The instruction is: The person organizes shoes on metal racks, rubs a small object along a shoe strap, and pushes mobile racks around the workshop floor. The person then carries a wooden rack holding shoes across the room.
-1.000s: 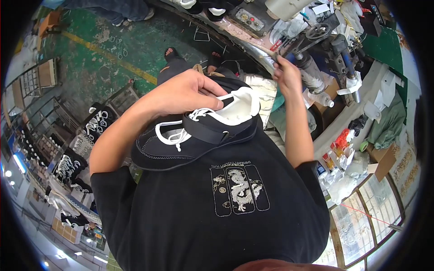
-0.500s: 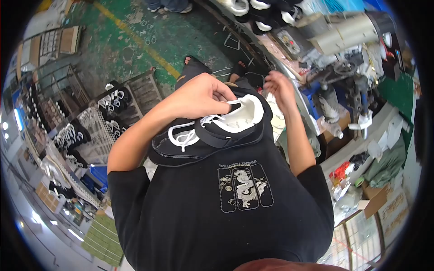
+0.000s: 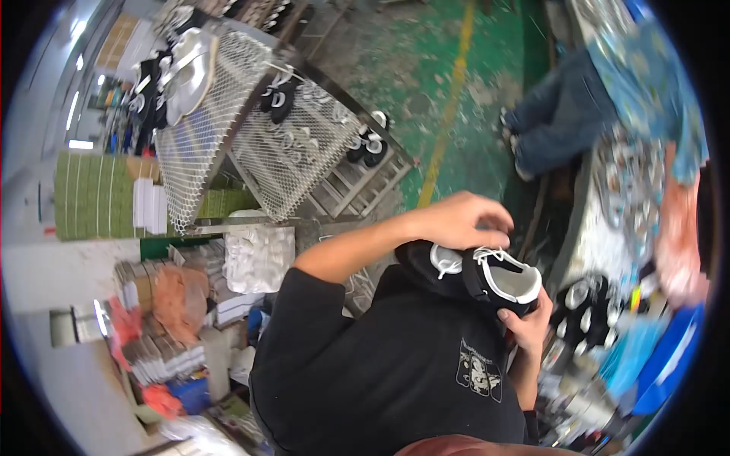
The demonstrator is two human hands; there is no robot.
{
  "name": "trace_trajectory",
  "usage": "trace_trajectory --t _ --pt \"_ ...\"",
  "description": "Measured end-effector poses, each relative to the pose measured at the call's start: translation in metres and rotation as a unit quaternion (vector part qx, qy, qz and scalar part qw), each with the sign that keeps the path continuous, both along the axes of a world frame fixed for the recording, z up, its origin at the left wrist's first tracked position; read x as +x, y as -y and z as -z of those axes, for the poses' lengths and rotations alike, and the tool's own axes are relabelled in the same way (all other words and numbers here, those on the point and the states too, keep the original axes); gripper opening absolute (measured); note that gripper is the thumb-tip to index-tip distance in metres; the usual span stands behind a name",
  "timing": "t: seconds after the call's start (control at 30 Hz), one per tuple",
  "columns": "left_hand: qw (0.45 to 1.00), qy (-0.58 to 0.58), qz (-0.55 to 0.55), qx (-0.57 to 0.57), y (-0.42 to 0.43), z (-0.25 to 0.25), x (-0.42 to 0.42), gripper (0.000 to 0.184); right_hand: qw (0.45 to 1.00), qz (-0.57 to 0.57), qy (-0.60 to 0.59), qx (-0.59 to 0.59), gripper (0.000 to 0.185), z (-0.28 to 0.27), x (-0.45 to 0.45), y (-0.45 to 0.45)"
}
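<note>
The black shoe (image 3: pixel 471 281) has gained a second hold since half a second ago: the right hand (image 3: pixel 528 327), then free out to the side, now grips its heel, thumb on the near side. The left hand (image 3: pixel 460 220), whose fingers then dipped into the opening, now curves above the laces (image 3: pixel 490 253), thumb and fingers moderately apart; whether it touches them I cannot tell.

The shoe is in front of the black shirt (image 3: pixel 395 365), opening up, toe to the person's left. This looks like a handling step, the heel steadied while the lace area is free to reach; the next move calls for a firm heel grip and light fingertips.

Further out, the turned view takes in a wire-mesh rack (image 3: pixel 198 152) and a co-worker (image 3: pixel 566 99) beside the tabletop (image 3: pixel 576 228).
</note>
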State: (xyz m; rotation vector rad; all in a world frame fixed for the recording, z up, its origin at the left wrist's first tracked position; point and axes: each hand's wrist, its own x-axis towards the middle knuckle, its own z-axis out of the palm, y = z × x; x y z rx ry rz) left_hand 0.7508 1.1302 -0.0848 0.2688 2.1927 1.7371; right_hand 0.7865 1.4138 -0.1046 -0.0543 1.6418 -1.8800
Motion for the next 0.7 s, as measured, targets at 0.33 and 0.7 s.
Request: trace_trajectory --t 0.33,0.7 --pt "0.862 -0.373 -0.301 -0.164 0.15 -0.058 0.005 0.074 0.681 -0.001 -0.733 -0.002 0.083 -0.022 -0.167 0.247" --pt "0.705 -0.439 -0.453 -0.322 0.237 -0.03 -0.133 0.029 0.751 -0.006 -0.6 -0.276 0.086 0.054 -0.319 0.479"
